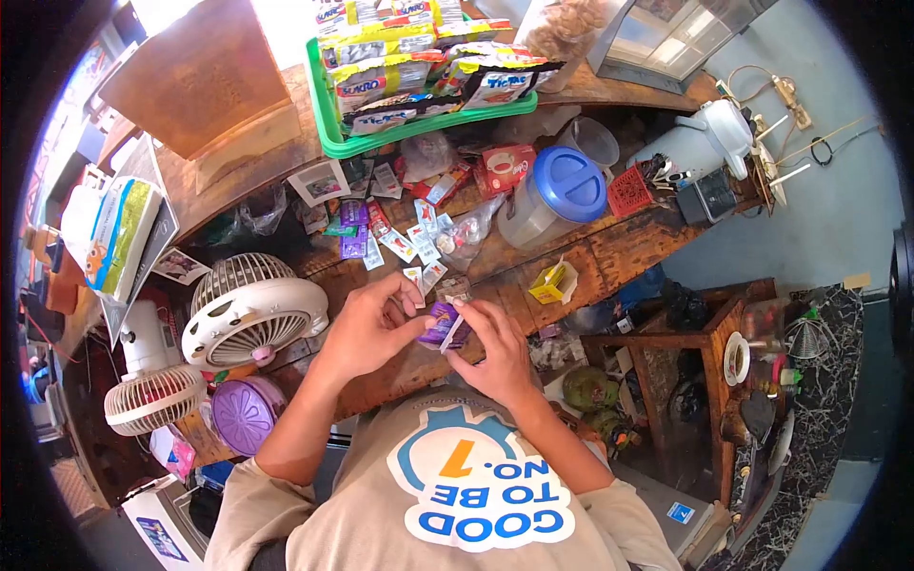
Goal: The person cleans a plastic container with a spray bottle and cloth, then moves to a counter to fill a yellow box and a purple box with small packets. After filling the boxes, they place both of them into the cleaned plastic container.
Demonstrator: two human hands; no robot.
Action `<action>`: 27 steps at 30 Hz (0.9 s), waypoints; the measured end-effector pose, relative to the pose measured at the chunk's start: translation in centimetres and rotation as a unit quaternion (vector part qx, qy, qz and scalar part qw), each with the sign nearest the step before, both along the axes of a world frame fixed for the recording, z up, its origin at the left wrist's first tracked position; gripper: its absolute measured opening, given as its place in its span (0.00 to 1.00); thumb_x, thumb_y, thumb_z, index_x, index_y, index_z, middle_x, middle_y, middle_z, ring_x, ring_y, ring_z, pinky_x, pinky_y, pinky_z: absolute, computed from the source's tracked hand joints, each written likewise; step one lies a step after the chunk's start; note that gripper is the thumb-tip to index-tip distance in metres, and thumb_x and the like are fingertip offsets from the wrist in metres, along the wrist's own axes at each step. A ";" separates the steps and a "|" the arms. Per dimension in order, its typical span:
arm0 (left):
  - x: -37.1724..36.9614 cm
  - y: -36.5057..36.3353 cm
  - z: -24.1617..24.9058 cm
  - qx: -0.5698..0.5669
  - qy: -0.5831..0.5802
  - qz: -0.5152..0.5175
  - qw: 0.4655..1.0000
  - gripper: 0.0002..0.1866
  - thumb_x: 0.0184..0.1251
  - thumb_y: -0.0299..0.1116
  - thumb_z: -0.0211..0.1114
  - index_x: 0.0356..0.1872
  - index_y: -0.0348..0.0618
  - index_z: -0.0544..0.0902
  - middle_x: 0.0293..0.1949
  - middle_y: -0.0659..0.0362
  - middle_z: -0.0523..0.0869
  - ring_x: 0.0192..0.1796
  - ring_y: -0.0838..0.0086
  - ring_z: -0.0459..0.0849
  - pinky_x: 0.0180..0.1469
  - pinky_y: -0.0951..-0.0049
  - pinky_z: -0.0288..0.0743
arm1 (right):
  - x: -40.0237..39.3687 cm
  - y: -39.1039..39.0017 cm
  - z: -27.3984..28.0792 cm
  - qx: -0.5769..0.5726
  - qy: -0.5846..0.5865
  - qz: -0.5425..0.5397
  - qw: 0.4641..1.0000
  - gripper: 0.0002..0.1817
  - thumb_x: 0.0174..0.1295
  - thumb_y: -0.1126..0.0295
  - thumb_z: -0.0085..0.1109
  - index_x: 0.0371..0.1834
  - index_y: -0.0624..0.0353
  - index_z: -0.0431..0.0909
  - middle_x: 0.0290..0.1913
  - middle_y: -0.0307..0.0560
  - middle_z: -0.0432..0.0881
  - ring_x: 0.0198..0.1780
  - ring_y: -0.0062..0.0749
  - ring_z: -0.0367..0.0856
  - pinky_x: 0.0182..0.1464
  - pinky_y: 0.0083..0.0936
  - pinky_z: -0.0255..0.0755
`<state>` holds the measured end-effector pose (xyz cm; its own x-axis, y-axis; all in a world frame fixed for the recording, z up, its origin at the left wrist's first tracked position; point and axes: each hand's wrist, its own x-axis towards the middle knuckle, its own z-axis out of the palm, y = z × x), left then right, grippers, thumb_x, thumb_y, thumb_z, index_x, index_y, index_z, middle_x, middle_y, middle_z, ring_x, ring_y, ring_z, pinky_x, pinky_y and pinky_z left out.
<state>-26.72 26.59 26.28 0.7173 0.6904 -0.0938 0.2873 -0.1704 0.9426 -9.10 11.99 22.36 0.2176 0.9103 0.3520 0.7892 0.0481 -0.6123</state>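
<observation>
My right hand [497, 350] has its thumb and fingers closed round a small purple packet [441, 325], held over the front edge of the wooden counter. From the other side my left hand [374, 325] meets the packet with its thumb, its fingers curled above; they partly hide the contact. Just beyond my fingertips lie several small white sachets [422, 240]. Purple sachets [353, 228] like the one I hold lie in a strip left of them, beside a clear plastic bag [468, 234].
A green tray [330, 143] of snack packs stands at the back. To the right are a blue-lidded container [568, 186], a yellow box [554, 284] and a red basket [629, 192]. White fans [257, 312] and a purple lid [246, 417] flank my left arm.
</observation>
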 end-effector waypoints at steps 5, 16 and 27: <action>-0.5 -0.2 -1.8 -0.054 0.023 -0.021 0.998 0.17 0.58 0.30 0.81 0.42 0.39 0.81 0.35 0.64 0.83 0.30 0.86 0.81 0.31 0.80 0.73 | -0.3 0.4 -0.8 -0.001 -0.027 0.050 0.998 0.43 0.47 0.69 0.77 0.72 0.38 0.75 0.60 0.44 0.78 0.55 0.44 0.82 0.57 0.40 0.74; -0.8 0.5 -1.6 -0.090 0.037 -0.042 0.994 0.16 0.65 0.26 0.72 0.52 0.33 0.83 0.41 0.57 0.88 0.38 0.81 0.87 0.38 0.75 0.80 | -0.7 0.4 -1.2 -0.018 0.127 0.058 0.990 0.45 0.46 0.76 0.77 0.73 0.54 0.71 0.62 0.54 0.78 0.63 0.53 0.79 0.63 0.41 0.75; 0.0 0.0 -1.0 -0.035 0.057 -0.074 0.995 0.16 0.60 0.24 0.71 0.50 0.36 0.84 0.42 0.58 0.89 0.33 0.82 0.86 0.36 0.77 0.79 | -1.1 0.1 -1.1 -0.020 0.085 0.049 0.995 0.43 0.46 0.75 0.78 0.71 0.54 0.73 0.62 0.55 0.79 0.62 0.53 0.80 0.61 0.40 0.77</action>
